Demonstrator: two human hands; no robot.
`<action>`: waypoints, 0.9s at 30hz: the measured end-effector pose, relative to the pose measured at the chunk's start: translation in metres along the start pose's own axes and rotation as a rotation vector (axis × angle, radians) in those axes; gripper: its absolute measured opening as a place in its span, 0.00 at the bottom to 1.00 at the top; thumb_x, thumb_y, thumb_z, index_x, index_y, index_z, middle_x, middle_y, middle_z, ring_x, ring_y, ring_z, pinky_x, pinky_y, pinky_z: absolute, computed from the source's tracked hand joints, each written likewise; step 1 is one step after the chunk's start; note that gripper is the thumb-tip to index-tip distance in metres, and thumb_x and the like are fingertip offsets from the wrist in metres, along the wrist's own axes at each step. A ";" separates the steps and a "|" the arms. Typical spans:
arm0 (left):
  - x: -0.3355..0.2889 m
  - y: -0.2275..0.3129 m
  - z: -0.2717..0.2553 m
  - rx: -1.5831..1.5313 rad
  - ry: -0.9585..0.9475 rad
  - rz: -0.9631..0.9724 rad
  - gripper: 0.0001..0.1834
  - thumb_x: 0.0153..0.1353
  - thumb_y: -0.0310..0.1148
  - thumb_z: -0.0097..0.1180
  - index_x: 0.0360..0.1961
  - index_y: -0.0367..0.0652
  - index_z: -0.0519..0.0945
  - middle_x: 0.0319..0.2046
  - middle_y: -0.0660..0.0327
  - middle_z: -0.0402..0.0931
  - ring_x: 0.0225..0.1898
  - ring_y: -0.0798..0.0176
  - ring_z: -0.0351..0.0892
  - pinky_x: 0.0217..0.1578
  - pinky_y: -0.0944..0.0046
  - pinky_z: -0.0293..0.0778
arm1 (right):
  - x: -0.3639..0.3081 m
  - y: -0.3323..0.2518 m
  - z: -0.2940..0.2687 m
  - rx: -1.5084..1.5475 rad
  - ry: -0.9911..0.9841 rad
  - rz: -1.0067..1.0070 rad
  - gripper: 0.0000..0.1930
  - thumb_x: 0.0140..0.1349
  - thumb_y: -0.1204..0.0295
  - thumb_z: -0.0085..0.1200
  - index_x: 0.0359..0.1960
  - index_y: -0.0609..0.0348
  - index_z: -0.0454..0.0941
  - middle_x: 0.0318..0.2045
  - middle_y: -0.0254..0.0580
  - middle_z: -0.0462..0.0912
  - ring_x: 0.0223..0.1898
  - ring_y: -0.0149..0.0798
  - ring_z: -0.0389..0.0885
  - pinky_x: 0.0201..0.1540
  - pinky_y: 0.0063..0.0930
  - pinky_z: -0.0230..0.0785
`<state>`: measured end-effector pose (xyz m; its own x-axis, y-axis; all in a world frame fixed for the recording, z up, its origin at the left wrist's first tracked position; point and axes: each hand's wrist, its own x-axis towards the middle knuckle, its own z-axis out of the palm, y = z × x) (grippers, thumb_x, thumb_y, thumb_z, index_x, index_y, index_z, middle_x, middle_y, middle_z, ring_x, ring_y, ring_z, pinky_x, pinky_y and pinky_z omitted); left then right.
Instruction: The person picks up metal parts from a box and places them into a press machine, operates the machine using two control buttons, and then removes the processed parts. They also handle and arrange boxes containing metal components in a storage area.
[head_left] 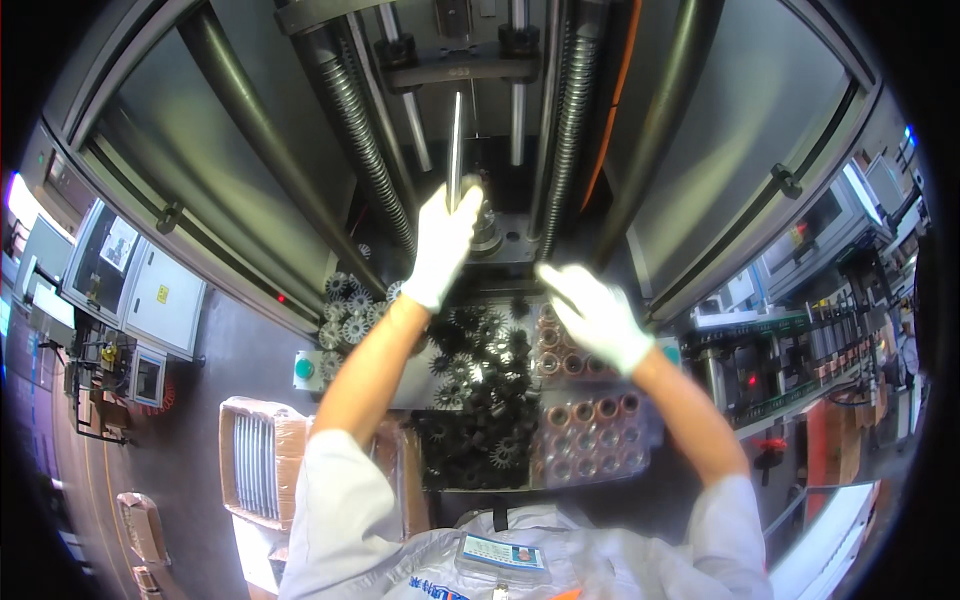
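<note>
In a white glove, my left hand [443,240] is closed around a shiny metal shaft [457,140], held upright in front of the press. Just behind that hand is a round metal fixture [487,238] on the press base, partly hidden by the glove. My right hand [602,318], also gloved, is over the copper-coloured rings [552,360] at the right, its fingers stretched forward and slightly blurred. Nothing shows in it. Between my arms lie many dark toothed discs [485,345] in a heap. Lighter toothed discs [355,328] are stacked beside my left forearm.
The press's upper plate [460,70] hangs ahead between threaded columns [570,120]. A clear tray of copper-coloured rings [592,440] is near my body. Green buttons [304,369] flank the worktable. At the left stands a carton of thin sheets [255,462].
</note>
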<state>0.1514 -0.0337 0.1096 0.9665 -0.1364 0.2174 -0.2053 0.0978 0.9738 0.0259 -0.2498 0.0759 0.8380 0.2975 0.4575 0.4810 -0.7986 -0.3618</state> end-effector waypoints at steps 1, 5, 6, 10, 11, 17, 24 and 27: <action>0.015 0.005 0.006 -0.018 0.018 0.064 0.15 0.71 0.36 0.58 0.52 0.36 0.81 0.24 0.76 0.68 0.20 0.82 0.60 0.19 0.76 0.56 | -0.029 0.003 -0.013 -0.017 -0.029 -0.001 0.20 0.67 0.68 0.52 0.61 0.48 0.75 0.43 0.44 0.78 0.38 0.51 0.81 0.41 0.43 0.77; 0.072 0.003 0.015 -0.003 0.126 0.240 0.16 0.68 0.40 0.61 0.50 0.41 0.82 0.17 0.77 0.63 0.13 0.80 0.58 0.13 0.75 0.54 | -0.134 0.013 -0.063 -0.061 -0.242 0.217 0.17 0.65 0.70 0.55 0.56 0.54 0.79 0.43 0.46 0.80 0.41 0.51 0.83 0.40 0.42 0.76; 0.086 0.002 0.015 0.030 0.163 0.228 0.11 0.68 0.41 0.61 0.40 0.44 0.81 0.15 0.76 0.62 0.12 0.80 0.58 0.12 0.74 0.55 | -0.157 0.010 -0.073 -0.045 -0.249 0.279 0.16 0.65 0.71 0.55 0.55 0.54 0.79 0.42 0.46 0.80 0.40 0.51 0.83 0.40 0.42 0.76; 0.111 0.022 0.024 -0.023 0.132 0.284 0.20 0.69 0.41 0.59 0.22 0.52 0.66 0.14 0.75 0.61 0.11 0.78 0.55 0.12 0.72 0.51 | -0.229 -0.003 -0.102 0.030 -0.184 0.492 0.13 0.66 0.72 0.57 0.51 0.56 0.82 0.36 0.47 0.82 0.35 0.51 0.83 0.39 0.40 0.75; 0.113 0.036 0.024 -0.024 0.100 0.237 0.21 0.69 0.41 0.58 0.21 0.52 0.65 0.14 0.75 0.60 0.11 0.77 0.54 0.12 0.71 0.50 | -0.240 -0.009 -0.110 0.044 -0.184 0.554 0.12 0.65 0.73 0.57 0.50 0.57 0.82 0.34 0.49 0.82 0.35 0.49 0.83 0.39 0.39 0.75; 0.101 0.059 0.007 0.175 -0.022 0.181 0.18 0.69 0.45 0.60 0.29 0.42 0.75 0.19 0.67 0.70 0.19 0.68 0.69 0.22 0.65 0.69 | -0.228 0.019 -0.110 0.172 0.046 0.517 0.13 0.64 0.79 0.56 0.50 0.66 0.81 0.39 0.52 0.84 0.41 0.47 0.85 0.47 0.35 0.76; -0.073 0.048 -0.006 0.614 -0.075 0.236 0.29 0.67 0.28 0.60 0.67 0.34 0.70 0.62 0.53 0.75 0.61 0.63 0.75 0.63 0.63 0.69 | -0.159 0.054 -0.102 0.039 0.423 0.406 0.18 0.66 0.82 0.54 0.58 0.68 0.77 0.53 0.55 0.83 0.54 0.48 0.84 0.58 0.34 0.74; -0.169 0.011 -0.031 0.384 -0.315 -0.436 0.25 0.66 0.27 0.61 0.63 0.34 0.74 0.55 0.56 0.80 0.54 0.65 0.80 0.57 0.65 0.74 | -0.174 0.077 -0.084 -0.064 0.220 0.292 0.17 0.65 0.79 0.52 0.56 0.63 0.79 0.52 0.54 0.84 0.52 0.53 0.83 0.57 0.41 0.75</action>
<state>-0.0096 0.0207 0.0811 0.8944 -0.3712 -0.2495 0.0978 -0.3820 0.9190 -0.1049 -0.4068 0.0370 0.8588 -0.0613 0.5086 0.2070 -0.8666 -0.4541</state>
